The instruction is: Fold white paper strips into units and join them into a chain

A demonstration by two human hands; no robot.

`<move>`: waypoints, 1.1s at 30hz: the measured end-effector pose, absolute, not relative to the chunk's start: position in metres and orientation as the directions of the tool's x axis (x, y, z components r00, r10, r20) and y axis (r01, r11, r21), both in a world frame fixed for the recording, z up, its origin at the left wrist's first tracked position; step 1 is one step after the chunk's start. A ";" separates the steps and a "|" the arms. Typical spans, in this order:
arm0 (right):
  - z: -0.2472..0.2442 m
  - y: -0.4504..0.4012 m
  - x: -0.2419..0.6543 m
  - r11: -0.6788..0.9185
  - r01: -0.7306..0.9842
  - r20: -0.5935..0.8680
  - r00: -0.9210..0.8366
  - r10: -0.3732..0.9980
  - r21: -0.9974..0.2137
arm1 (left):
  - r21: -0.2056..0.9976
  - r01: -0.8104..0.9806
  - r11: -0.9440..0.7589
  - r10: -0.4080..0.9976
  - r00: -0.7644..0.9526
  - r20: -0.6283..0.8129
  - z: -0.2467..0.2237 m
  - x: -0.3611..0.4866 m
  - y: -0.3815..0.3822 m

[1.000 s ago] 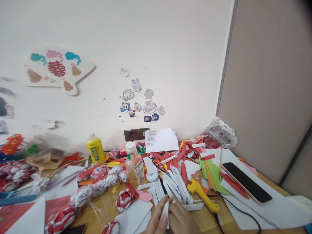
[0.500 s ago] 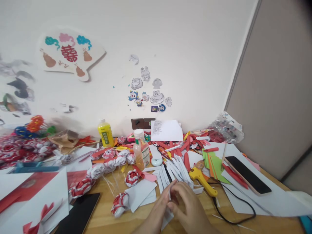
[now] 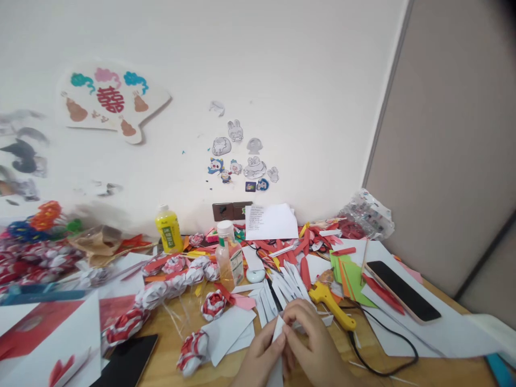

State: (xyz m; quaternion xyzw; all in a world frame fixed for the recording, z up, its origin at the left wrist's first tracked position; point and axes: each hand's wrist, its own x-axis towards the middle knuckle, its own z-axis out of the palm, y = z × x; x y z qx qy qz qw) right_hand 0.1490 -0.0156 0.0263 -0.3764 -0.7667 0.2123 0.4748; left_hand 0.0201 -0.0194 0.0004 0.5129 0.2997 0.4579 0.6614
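Observation:
Both hands meet low in the view, over the wooden table's front part. My left hand pinches a narrow strip of white folded paper from the left side. My right hand has its thumb and fingers closed on the same paper from the right. The strip's upper tip shows between the fingertips, and its lower part runs down below the hands. Just beyond them lies a heap of folded white paper strips. To their left are loose white sheets and a red and white paper flower.
A yellow glue gun with a black cable lies to the right, near a phone. Behind stand a clear bottle and a yellow bottle. A black flat panel sits at the left front.
My fingers have shifted on the white paper, and more of it now shows between them. The camera view has tilted up slightly and turned a little to the right.

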 end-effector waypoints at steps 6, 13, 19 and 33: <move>0.027 -0.011 0.153 0.616 0.409 0.573 -0.240 0.784 -0.673 | 0.983 -0.143 0.116 0.918 0.394 -0.051 0.002 0.019 -0.019; 0.016 -0.015 0.146 0.564 0.358 0.508 -0.245 0.826 -0.744 | 0.987 -0.109 0.117 0.883 0.466 -0.053 0.013 0.022 -0.025; 0.017 -0.008 0.150 0.533 0.356 0.517 -0.150 0.843 -0.767 | 0.988 -0.113 0.110 0.925 0.375 -0.060 -0.001 0.023 -0.019; 0.026 -0.012 0.147 0.635 0.420 0.650 -0.129 0.749 -0.649 | 0.980 0.065 -0.190 0.942 0.294 0.163 0.013 0.013 -0.019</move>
